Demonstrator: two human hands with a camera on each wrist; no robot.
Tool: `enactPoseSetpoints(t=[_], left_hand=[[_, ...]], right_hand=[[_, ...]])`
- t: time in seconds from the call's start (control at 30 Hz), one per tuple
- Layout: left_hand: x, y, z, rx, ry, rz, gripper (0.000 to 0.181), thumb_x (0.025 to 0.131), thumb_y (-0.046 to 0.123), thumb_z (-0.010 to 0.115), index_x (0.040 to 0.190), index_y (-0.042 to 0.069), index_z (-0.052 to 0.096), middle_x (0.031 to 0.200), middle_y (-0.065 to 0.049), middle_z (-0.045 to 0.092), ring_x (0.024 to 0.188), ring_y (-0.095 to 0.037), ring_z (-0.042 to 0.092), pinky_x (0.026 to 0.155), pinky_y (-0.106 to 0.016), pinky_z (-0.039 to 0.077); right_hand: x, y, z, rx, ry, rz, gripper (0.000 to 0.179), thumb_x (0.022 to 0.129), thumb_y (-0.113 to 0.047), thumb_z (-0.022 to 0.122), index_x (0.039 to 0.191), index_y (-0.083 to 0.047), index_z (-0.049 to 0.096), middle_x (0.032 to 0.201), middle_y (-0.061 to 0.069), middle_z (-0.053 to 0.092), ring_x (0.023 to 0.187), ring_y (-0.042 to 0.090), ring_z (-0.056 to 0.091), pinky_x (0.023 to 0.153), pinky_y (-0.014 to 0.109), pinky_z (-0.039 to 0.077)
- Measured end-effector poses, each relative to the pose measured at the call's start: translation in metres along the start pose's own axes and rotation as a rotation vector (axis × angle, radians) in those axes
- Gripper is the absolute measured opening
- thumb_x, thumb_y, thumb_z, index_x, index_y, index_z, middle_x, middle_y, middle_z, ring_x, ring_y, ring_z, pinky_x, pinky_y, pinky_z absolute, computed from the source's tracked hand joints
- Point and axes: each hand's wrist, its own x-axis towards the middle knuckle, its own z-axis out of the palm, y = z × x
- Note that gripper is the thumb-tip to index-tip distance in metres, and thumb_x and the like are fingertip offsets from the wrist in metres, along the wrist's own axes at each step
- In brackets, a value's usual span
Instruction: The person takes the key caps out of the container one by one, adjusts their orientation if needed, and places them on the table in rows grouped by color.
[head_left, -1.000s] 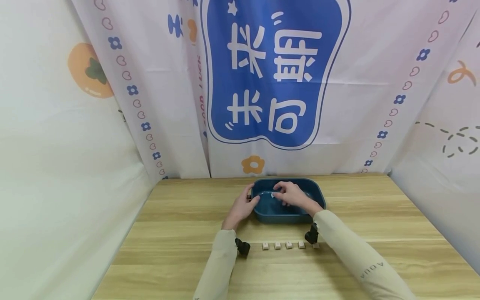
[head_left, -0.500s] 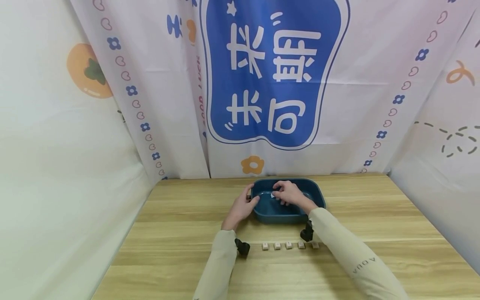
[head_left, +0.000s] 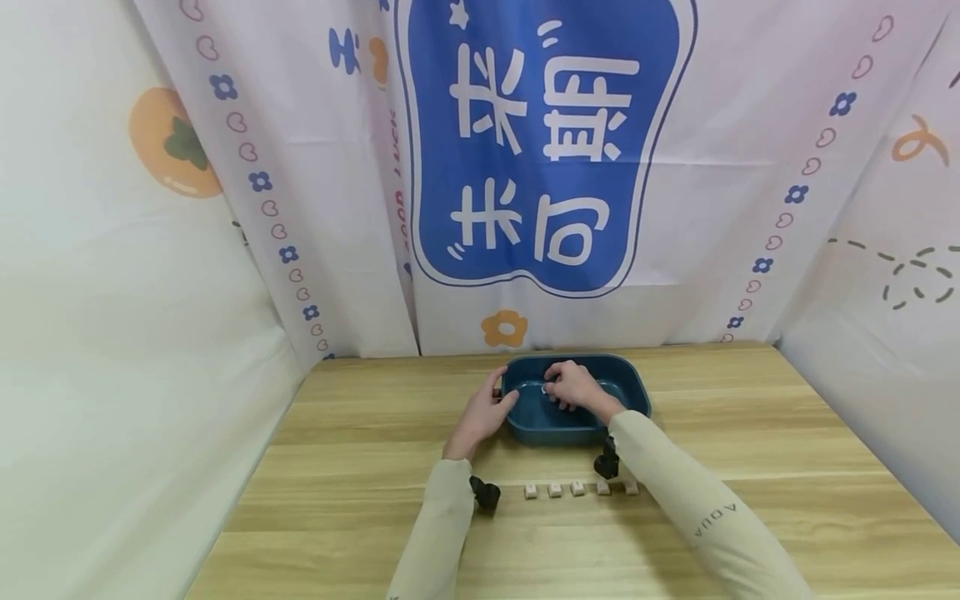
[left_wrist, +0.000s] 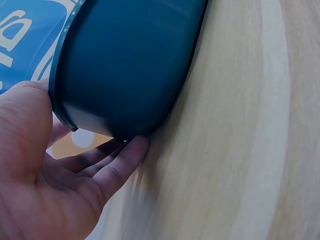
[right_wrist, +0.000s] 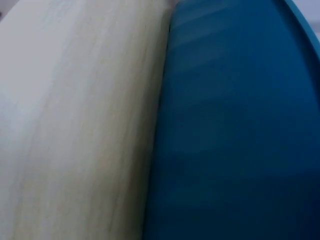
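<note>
A dark teal rectangular box (head_left: pixel 558 436) sits at the far middle of the table. My left hand (head_left: pixel 482 421) grips its left end, thumb at the rim and fingers along the outside wall; the left wrist view shows the fingertips (left_wrist: pixel 136 147) low against that wall. My right hand (head_left: pixel 576 387) reaches over the near rim into the box and pinches a small white keycap (head_left: pixel 544 389) close over the bottom. Most of that keycap is hidden by the fingers. In the right wrist view only the box's outer side (right_wrist: pixel 225 125) shows, not the hand.
Several whitish keycaps (head_left: pixel 555 491) lie in a spaced row on the wooden table (head_left: pixel 360 500) in front of the box; the right wrist camera and sleeve hang close to the row's right end. A printed cloth (head_left: pixel 465 317) rises right behind the table's back edge.
My right forearm has swung a little to the left, its wrist lower in angle, while the fingers stay at the same place in the box. The left hand holds still.
</note>
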Motion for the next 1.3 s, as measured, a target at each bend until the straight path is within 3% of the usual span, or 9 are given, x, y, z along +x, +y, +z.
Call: enactPoseSetpoints(t=[0.3, 0.73, 1.0, 1.3], left_hand=[[0.0, 0.002, 0.001, -0.003, -0.003, 0.008, 0.056, 0.1, 0.033, 0.055, 0.152, 0.029, 0.033, 0.139, -0.018, 0.054, 0.124, -0.03, 0.056, 0.095, -0.046, 0.051], [0.0, 0.0, 0.001, 0.01, 0.007, 0.024, 0.057, 0.101, 0.033, 0.054, 0.153, 0.027, 0.033, 0.137, -0.019, 0.056, 0.122, -0.029, 0.057, 0.093, -0.045, 0.052], [0.0, 0.0, 0.001, 0.007, 0.001, 0.019, 0.058, 0.1, 0.033, 0.054, 0.153, 0.027, 0.032, 0.139, -0.019, 0.055, 0.124, -0.03, 0.056, 0.096, -0.048, 0.051], [0.001, -0.002, -0.001, 0.017, 0.003, 0.016, 0.058, 0.1, 0.034, 0.054, 0.153, 0.028, 0.032, 0.14, -0.018, 0.054, 0.125, -0.03, 0.055, 0.096, -0.048, 0.05]], right_hand=[[0.002, -0.005, -0.001, -0.041, -0.001, 0.047, 0.029, 0.095, -0.017, 0.063, 0.12, -0.002, 0.065, 0.079, 0.006, 0.072, 0.058, 0.017, 0.065, 0.051, 0.031, 0.054], [0.008, -0.006, 0.003, -0.142, -0.01, 0.056, 0.015, 0.095, -0.017, 0.065, 0.104, -0.005, 0.069, 0.076, 0.005, 0.071, 0.058, 0.016, 0.065, 0.051, 0.03, 0.053], [0.006, -0.007, 0.003, -0.147, 0.005, 0.055, 0.011, 0.095, -0.016, 0.064, 0.098, -0.007, 0.069, 0.075, 0.006, 0.07, 0.059, 0.017, 0.065, 0.051, 0.03, 0.053], [-0.001, -0.012, -0.003, -0.075, 0.029, 0.029, 0.011, 0.094, -0.017, 0.063, 0.097, -0.007, 0.068, 0.076, 0.005, 0.07, 0.059, 0.019, 0.065, 0.05, 0.029, 0.052]])
